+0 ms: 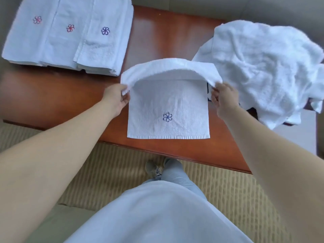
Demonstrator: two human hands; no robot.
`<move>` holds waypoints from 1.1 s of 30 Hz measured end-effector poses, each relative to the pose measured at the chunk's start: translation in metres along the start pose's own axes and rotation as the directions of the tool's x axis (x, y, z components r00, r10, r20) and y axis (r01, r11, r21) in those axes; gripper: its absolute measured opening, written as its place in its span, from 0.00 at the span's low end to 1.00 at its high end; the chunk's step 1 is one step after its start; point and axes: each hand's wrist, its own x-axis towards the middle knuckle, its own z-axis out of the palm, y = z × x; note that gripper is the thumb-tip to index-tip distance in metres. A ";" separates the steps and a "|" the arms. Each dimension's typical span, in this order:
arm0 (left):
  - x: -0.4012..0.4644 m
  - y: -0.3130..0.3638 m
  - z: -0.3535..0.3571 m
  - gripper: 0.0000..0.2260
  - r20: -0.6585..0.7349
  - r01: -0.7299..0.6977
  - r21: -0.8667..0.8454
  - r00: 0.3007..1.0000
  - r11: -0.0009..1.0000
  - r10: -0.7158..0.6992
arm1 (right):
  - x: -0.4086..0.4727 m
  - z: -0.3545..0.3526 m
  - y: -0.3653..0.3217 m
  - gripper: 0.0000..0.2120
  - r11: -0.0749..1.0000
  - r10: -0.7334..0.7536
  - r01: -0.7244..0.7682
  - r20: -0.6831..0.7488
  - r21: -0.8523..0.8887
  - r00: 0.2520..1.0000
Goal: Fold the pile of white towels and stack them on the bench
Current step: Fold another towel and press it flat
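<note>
Bare hands, looped terry towel, glossy wooden bench

Place: likely a hotel room or a similar lodging.
Bench: a polished reddish wooden bench standing on the floor, like the luggage bench at a bed's foot.
Floor: beige carpet with a ribbed stripe pattern.
Linen: 3 stacks of folded white towels, each with the same embroidered pinwheel logo in red or blue, as marked hotel stock would be.
Unfolded: a heap of white towels on the bench's right end.
</note>
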 end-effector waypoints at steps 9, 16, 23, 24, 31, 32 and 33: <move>0.036 -0.137 -0.068 0.06 -0.086 0.110 0.632 0.994 0.767 -0.072 | 0.009 -0.081 0.162 0.08 0.767 0.119 -0.183 -0.145 -0.615 0.982; 0.037 -0.141 -0.073 0.08 -0.075 0.042 0.726 0.997 0.687 0.019 | 0.004 -0.086 0.162 0.07 0.611 0.001 -0.067 -0.084 -0.789 0.996; 0.030 -0.153 -0.072 0.05 -0.053 -0.002 0.928 0.989 0.373 0.136 | -0.002 -0.088 0.166 0.08 0.486 -0.009 -0.050 -0.062 -0.873 0.998; 0.029 -0.154 -0.072 0.05 -0.039 -0.009 0.932 0.992 0.363 0.124 | -0.002 -0.086 0.165 0.08 0.503 0.001 -0.035 -0.040 -0.863 0.999; 0.032 -0.151 -0.074 0.19 -0.002 -0.025 0.866 0.999 0.499 0.053 | -0.002 -0.081 0.155 0.11 0.706 0.078 -0.126 -0.100 -0.697 0.992; 0.031 -0.150 -0.076 0.19 -0.006 -0.019 0.859 0.999 0.512 0.047 | -0.002 -0.082 0.156 0.11 0.719 0.088 -0.146 -0.119 -0.680 0.989; 0.030 -0.150 -0.078 0.18 -0.008 -0.015 0.858 0.999 0.514 0.042 | -0.003 -0.084 0.157 0.11 0.719 0.095 -0.160 -0.132 -0.676 0.987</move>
